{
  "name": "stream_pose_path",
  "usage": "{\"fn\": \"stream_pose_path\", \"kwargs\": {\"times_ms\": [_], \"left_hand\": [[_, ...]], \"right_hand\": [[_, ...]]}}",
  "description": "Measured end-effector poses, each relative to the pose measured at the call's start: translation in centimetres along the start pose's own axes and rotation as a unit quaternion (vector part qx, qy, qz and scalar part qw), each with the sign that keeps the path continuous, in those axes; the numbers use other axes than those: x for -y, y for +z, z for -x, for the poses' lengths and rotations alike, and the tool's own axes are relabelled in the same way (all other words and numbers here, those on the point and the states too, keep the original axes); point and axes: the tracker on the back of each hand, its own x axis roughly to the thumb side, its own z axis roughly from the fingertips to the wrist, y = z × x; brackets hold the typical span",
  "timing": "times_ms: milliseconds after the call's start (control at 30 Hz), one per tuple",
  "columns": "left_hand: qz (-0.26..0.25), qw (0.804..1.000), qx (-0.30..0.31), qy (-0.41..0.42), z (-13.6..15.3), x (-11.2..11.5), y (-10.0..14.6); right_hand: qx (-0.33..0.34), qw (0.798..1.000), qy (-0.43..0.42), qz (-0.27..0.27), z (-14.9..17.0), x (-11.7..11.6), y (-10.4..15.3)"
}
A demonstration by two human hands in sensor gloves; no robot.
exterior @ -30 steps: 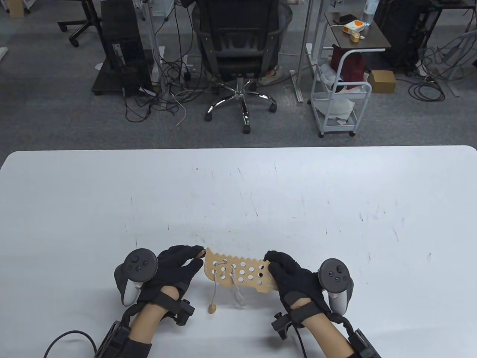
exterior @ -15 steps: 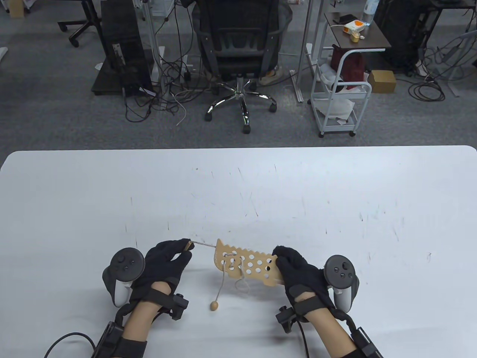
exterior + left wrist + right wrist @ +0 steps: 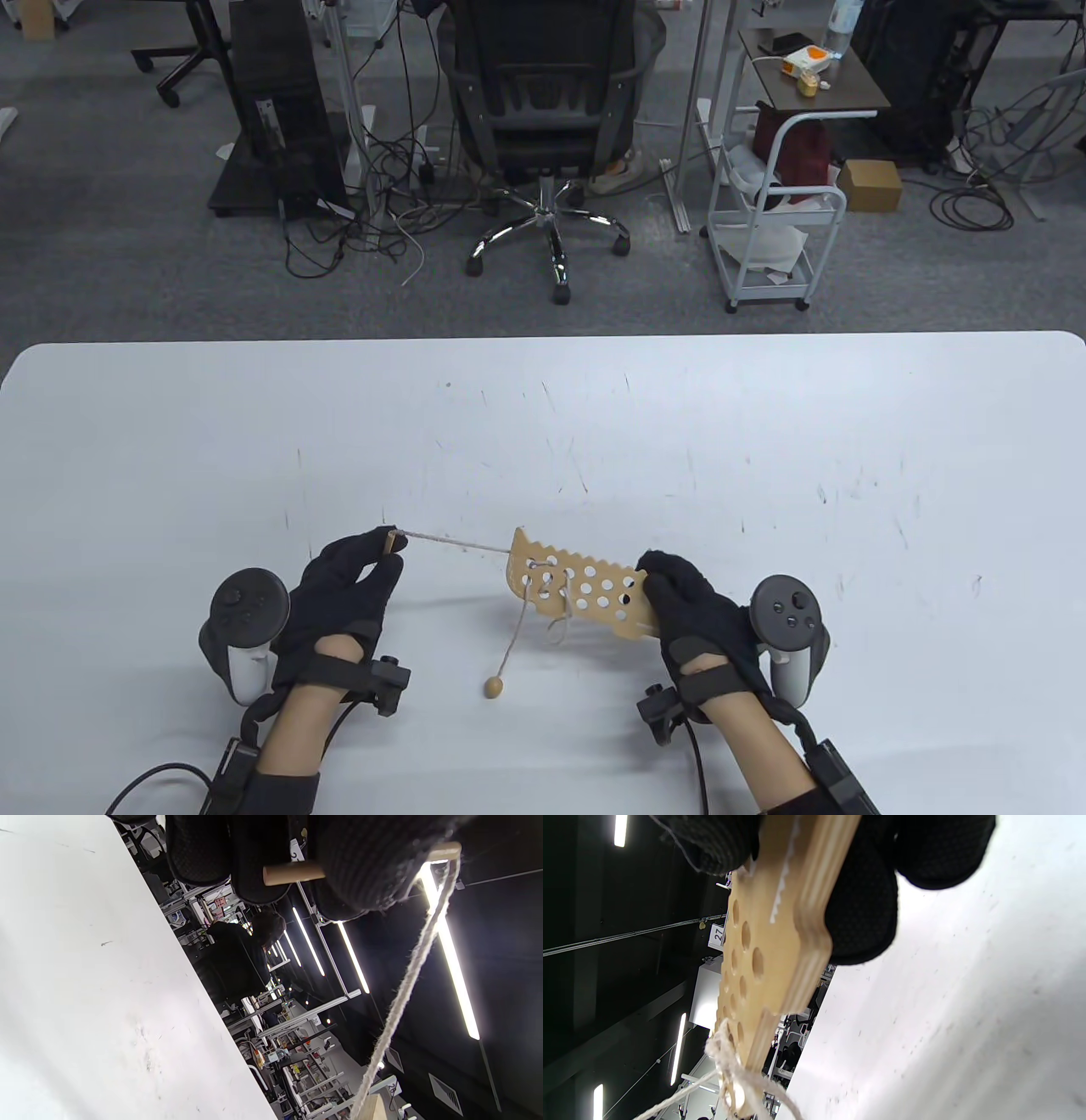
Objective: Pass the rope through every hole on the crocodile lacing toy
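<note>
The wooden crocodile lacing board (image 3: pixel 577 590) (image 3: pixel 763 955) with many round holes is held above the table, tilted, by my right hand (image 3: pixel 670 586), which grips its right end. A beige rope (image 3: pixel 454 543) (image 3: pixel 403 993) runs taut from the board's left end to a wooden needle tip (image 3: pixel 390 541) (image 3: pixel 297 872), pinched by my left hand (image 3: pixel 373 552). The rope laces through a few holes at the board's left. A loose loop hangs below it. The rope's other end dangles down to a wooden bead (image 3: pixel 493 687) near the table.
The white table (image 3: pixel 543 424) stretches wide behind and beside the hands. Beyond its far edge stand an office chair (image 3: pixel 543 110), a white cart (image 3: pixel 776 221) and tangled cables on the floor.
My left hand has pulled the needle tip left and away, drawing the rope out taut. The board and right hand shifted right, and the hanging loop has shortened.
</note>
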Motion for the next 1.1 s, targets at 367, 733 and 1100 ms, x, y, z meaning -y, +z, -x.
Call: {"fn": "stream_pose_path", "kwargs": {"times_ms": [367, 733, 1100], "left_hand": [[-0.036, 0.999, 0.006, 0.033, -0.1, -1.7, 0.2], [-0.063, 0.997, 0.013, 0.051, -0.3, -3.0, 0.4], [-0.078, 0.995, 0.016, 0.068, -0.4, -3.9, 0.6]], "right_hand": [[-0.022, 0.999, 0.015, 0.023, 0.9, 1.0, -0.6], [-0.047, 0.997, 0.032, 0.058, 1.6, 2.3, -0.9], [-0.067, 0.993, 0.046, 0.081, 2.0, 3.4, -1.0]]}}
